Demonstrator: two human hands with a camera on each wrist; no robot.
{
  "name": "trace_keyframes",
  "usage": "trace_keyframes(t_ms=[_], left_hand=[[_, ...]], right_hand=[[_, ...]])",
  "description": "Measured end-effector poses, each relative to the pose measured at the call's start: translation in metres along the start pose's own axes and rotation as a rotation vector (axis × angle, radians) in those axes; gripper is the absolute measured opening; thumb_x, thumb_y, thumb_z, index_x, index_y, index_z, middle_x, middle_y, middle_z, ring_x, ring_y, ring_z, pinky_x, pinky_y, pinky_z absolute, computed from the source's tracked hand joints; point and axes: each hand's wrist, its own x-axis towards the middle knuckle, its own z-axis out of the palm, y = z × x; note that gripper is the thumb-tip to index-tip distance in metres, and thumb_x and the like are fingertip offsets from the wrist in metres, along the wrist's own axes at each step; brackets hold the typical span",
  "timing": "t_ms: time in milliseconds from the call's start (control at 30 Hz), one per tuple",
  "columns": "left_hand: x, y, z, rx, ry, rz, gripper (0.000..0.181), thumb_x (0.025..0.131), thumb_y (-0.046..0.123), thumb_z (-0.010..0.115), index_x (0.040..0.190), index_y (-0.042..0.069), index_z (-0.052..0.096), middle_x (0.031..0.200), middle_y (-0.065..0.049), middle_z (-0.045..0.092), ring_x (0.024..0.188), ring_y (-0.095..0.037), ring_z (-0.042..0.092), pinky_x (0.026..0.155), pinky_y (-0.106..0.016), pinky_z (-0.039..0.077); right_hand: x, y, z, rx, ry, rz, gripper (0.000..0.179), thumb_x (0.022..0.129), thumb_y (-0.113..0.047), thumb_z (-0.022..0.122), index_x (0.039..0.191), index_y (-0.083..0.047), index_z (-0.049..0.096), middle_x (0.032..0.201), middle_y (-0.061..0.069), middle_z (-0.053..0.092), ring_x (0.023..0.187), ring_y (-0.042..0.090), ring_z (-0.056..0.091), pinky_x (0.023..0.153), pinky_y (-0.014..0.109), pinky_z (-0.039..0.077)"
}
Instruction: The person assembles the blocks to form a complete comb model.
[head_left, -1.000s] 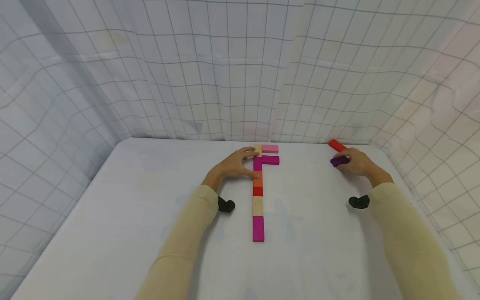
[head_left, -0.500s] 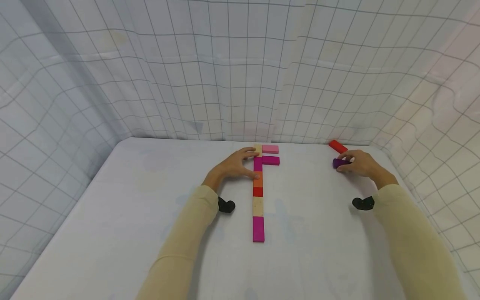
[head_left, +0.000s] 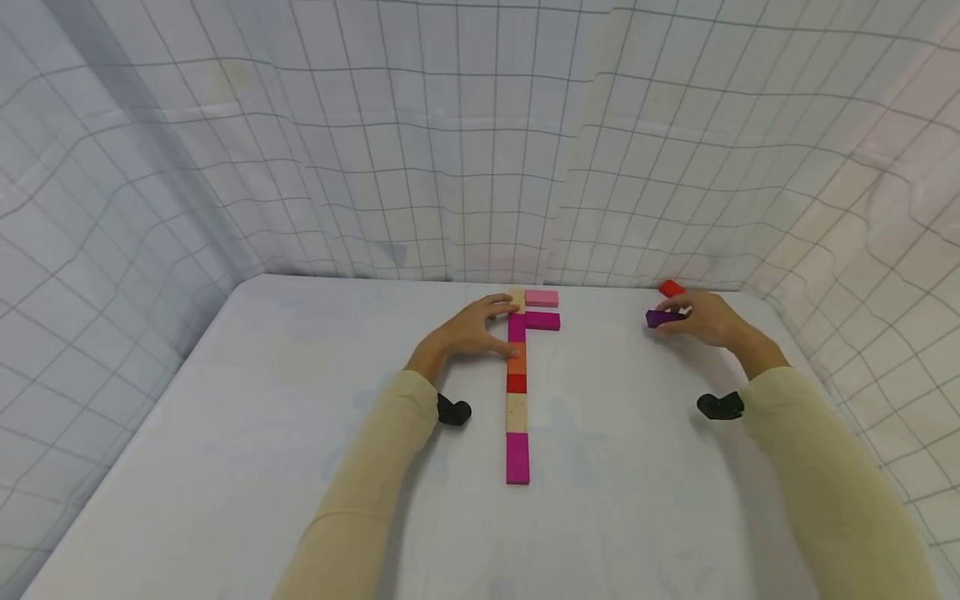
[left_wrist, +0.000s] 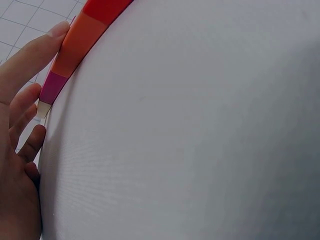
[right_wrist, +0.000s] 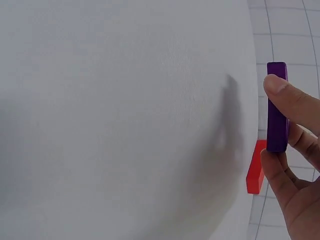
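My right hand [head_left: 708,319] pinches a purple block [head_left: 663,318] between thumb and fingers; in the right wrist view the purple block [right_wrist: 277,115] stands out over the white surface, its shadow apart from it. Behind that hand lies a red block [head_left: 671,288], partly covered. My left hand [head_left: 468,327] rests at a straight row of flat blocks, thumb on the orange block [head_left: 517,365] and fingertips on the cream block [head_left: 517,297] at the far end. Between them sits a magenta block [head_left: 517,328]. In the left wrist view the thumb touches the orange block [left_wrist: 80,47].
The row runs toward me with a short red block [head_left: 516,383], a cream block [head_left: 517,412] and a magenta block [head_left: 517,458]. A pink block [head_left: 542,298] and another magenta block [head_left: 542,321] project rightward. Grid-patterned curtains [head_left: 480,167] surround the white table [head_left: 300,433].
My right hand first shifts slightly right, then moves left and a little away with the purple block, which turns in its fingers. The left hand and the row stay put.
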Motion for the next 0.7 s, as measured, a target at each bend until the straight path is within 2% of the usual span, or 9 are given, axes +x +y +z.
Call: trace_keyframes(t_ms=[200, 433, 700], left_hand=[[-0.001, 0.003, 0.000, -0.006, -0.004, -0.020, 0.090, 0.081, 0.046, 0.085, 0.158, 0.020, 0.047, 0.167, 0.000, 0.028, 0.153, -0.026, 0.022, 0.122, -0.053, 0.022], [0.000, 0.001, 0.002, -0.014, -0.003, -0.007, 0.090, 0.082, 0.046, 0.084, 0.158, 0.019, 0.046, 0.167, -0.001, 0.028, 0.153, -0.027, 0.022, 0.122, -0.053, 0.022], [0.000, 0.001, 0.000, -0.001, -0.002, -0.016, 0.090, 0.081, 0.047, 0.085, 0.158, 0.020, 0.046, 0.167, 0.001, 0.028, 0.153, -0.026, 0.022, 0.122, -0.053, 0.022]], right_hand=[[0.005, -0.017, 0.009, 0.002, 0.012, -0.052, 0.042, 0.094, -0.025, 0.080, 0.127, -0.001, 0.069, 0.120, 0.020, 0.060, 0.105, 0.036, 0.053, 0.083, 0.043, 0.047], [0.011, -0.035, 0.018, 0.043, 0.009, -0.105, 0.036, 0.092, -0.020, 0.082, 0.122, -0.003, 0.071, 0.116, 0.014, 0.063, 0.101, 0.032, 0.056, 0.080, 0.040, 0.048], [0.016, -0.055, 0.031, 0.041, -0.013, -0.133, 0.038, 0.093, -0.026, 0.081, 0.124, -0.006, 0.072, 0.121, 0.013, 0.067, 0.110, 0.036, 0.058, 0.086, 0.043, 0.055]])
